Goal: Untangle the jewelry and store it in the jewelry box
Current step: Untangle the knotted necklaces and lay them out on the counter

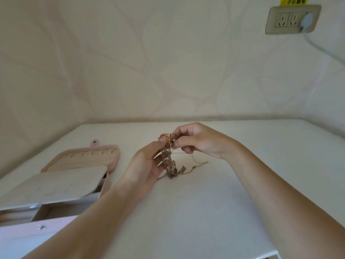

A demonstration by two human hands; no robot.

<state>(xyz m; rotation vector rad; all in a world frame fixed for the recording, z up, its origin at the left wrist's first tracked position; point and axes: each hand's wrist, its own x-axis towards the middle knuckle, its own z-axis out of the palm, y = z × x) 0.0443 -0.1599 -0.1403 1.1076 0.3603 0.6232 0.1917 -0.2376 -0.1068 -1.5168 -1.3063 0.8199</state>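
A tangled bunch of jewelry (pixel 169 161), thin chains with brownish beads and a red-and-gold piece at the top, hangs above the white table (pixel 186 212) with its lower end trailing on the surface. My left hand (pixel 147 165) grips the bunch from the left side. My right hand (pixel 194 141) pinches its top between thumb and fingers. The pink jewelry box (pixel 61 176) lies open at the left, its lid flat behind and a beige inner flap raised over the compartments.
A wall with pale patterned paper stands close behind the table. A wall socket (pixel 291 19) with a plugged-in cable sits at the upper right. The table's front right corner (pixel 276 255) is near my right forearm.
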